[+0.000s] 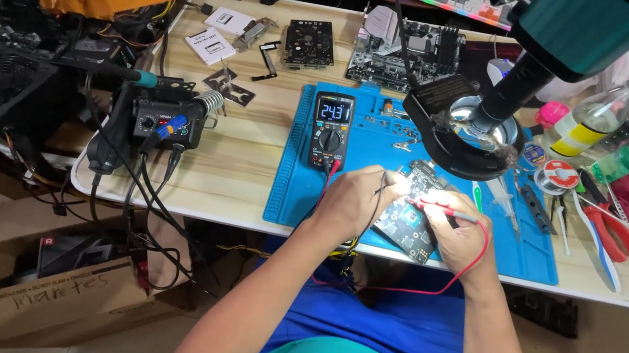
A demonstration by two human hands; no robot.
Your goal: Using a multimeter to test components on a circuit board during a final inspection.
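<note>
Near the front edge of the blue silicone work mat (292, 190), in the head view, you have both hands over the small dark green circuit board (411, 219). Your left hand (352, 200) curls its fingers closed around what looks like the black probe, though its tip is hidden. Your right hand (461, 231) pinches the slim red test probe (445, 211) against the board under bright light.

The black digital multimeter with lit display (331, 130) stands toward the mat's back edge. The red lead (474, 264) loops off the bench's front edge near your lap; a snag there could jerk the tip across neighbouring pins and short them. The black ring-lit magnifier lamp (460, 135) hangs close above, so a lifted wrist could knock it.
</note>
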